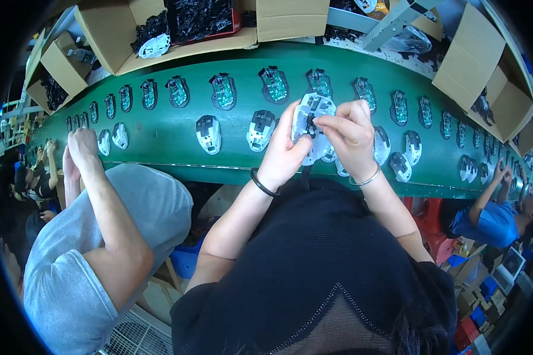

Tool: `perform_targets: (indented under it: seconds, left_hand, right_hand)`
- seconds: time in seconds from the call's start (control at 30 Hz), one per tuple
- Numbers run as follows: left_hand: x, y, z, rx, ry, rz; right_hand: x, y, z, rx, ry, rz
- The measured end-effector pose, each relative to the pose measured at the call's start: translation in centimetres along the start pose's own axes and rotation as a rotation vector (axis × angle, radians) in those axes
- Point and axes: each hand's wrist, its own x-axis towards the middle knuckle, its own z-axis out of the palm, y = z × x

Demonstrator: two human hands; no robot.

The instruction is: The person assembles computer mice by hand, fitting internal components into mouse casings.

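My left hand (283, 152) grips a white computer mouse shell (318, 105) by its left side, with the thumb over the inner face. My right hand (355, 137) is closed in a pinch over the middle of that shell, on a small black plastic part (311, 123). The fingertips hide how this part sits in the shell. Under and beside my right hand lie further white mouse shells, among them one (382, 145) partly covered by the hand. A mouse base with a green circuit board (318, 81) lies just beyond the held shell.
Rows of circuit-board bases (223, 92) and white-and-black shells (208, 135) line the green belt (160, 133). Cardboard boxes (198, 47) with black parts stand along the far edge. A co-worker in grey (95, 236) works at left; another in blue (485, 216) at right.
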Motion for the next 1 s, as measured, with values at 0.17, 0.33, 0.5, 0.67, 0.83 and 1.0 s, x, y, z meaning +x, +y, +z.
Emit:
perform_targets:
  seconds: [0.17, 0.33, 0.5, 0.67, 0.83, 1.0]
  left_hand:
    - [0.0, 0.0, -0.1, 0.012, -0.001, 0.034]
    - [0.1, -0.5, -0.6, -0.008, 0.041, -0.019]
    - [0.1, -0.6, -1.0, 0.010, 0.077, -0.065]
    - [0.3, -0.6, -1.7, -0.051, 0.105, -0.030]
    - [0.3, 0.6, -1.5, -0.155, 0.112, -0.076]
    - [-0.1, 0.6, -1.5, -0.068, 0.110, -0.006]
  right_hand:
    - [0.6, -0.7, 0.2, -0.205, -0.022, 0.023]
    - [0.8, -0.6, 1.1, -0.262, -0.078, -0.019]
    - [1.3, -0.9, 1.6, -0.235, -0.120, -0.003]
    - [1.0, -0.9, 1.7, 0.007, -0.073, 0.084]
    - [-0.2, -0.3, 2.1, 0.489, -0.066, 0.547]
    - [1.4, -1.7, 1.6, -0.032, -0.068, 0.016]
